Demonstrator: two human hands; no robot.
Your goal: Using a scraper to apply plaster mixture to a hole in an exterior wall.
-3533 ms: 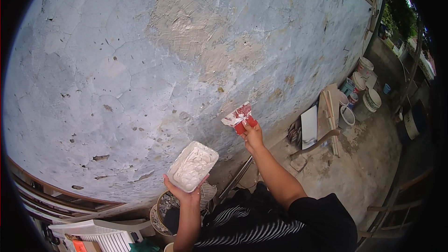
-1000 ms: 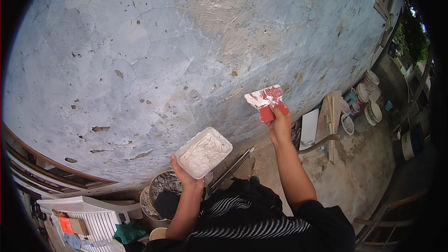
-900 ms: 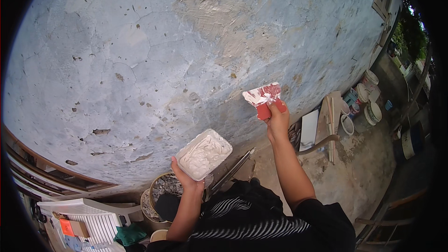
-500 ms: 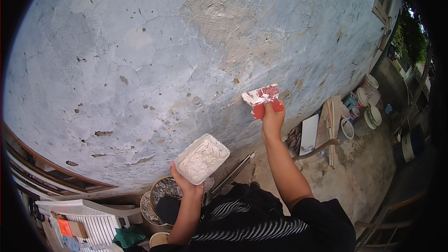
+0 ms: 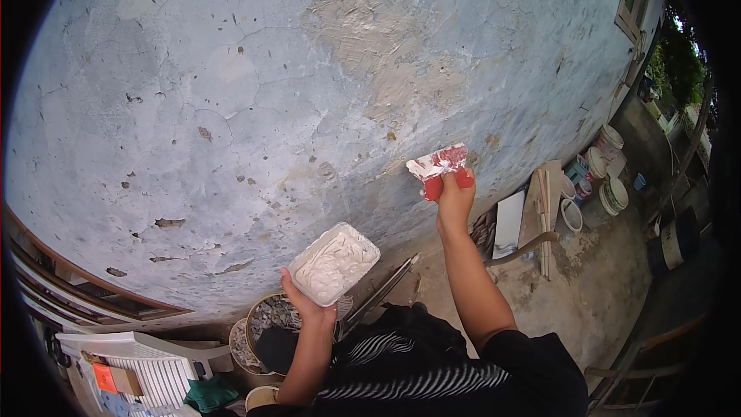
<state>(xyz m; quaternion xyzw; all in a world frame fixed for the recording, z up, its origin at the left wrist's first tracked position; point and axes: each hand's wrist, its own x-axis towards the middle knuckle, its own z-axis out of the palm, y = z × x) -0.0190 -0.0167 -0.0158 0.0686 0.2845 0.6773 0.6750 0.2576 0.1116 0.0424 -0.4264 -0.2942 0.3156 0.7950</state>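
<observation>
My left hand (image 5: 309,301) holds a white rectangular tray (image 5: 334,264) of pale, creamy paste from below, thumb at its left edge. My right hand (image 5: 454,205) grips a red scraper (image 5: 445,188), its broad end smeared with white paste, above and right of the tray. Both are in front of a cracked, pitted pale blue wall (image 5: 177,93), which has a rough beige patch (image 5: 363,23) high up, above the scraper.
Several buckets (image 5: 614,197), a white board (image 5: 509,220) and wooden strips (image 5: 546,216) stand along the wall at right. Containers of gravel (image 5: 275,310), long poles (image 5: 382,286) and a white slatted item (image 5: 166,374) lie below. A wooden-framed window (image 5: 100,289) is lower left.
Compared with 3.5 seconds ago, my right hand and scraper are higher and further right, and the tray is slightly right. Over the last second both have shifted only slightly. Both grips are unchanged.
</observation>
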